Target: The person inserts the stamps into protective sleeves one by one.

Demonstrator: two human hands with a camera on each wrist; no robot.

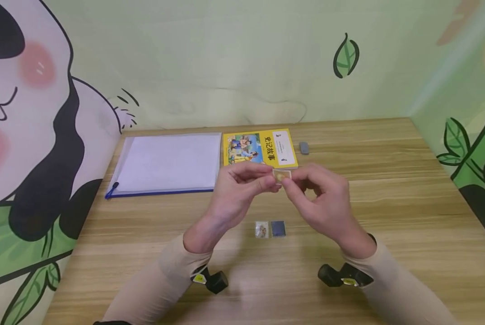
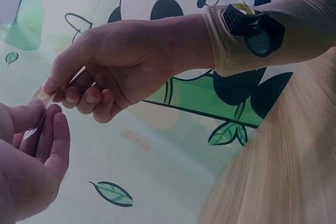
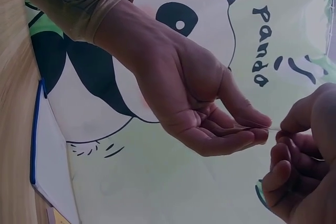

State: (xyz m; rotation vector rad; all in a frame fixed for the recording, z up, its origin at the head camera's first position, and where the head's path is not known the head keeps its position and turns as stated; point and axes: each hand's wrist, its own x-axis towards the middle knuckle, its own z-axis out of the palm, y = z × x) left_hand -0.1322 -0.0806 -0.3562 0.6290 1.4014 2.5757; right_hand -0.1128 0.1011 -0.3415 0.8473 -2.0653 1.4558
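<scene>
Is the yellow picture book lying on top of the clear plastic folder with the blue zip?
No, the yellow picture book lies flat on the wooden table, beside the clear plastic folder.

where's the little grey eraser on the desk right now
In the head view the grey eraser lies on the wooden table, far side, just right of the yellow book and beyond the right hand.

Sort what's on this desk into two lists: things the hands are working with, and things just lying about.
In hand:
- small thin yellowish card, pinched between left hand and right hand

Lying about:
- two small square cards, below the hands
- yellow picture book
- clear blue-edged document pouch
- small grey eraser
</scene>
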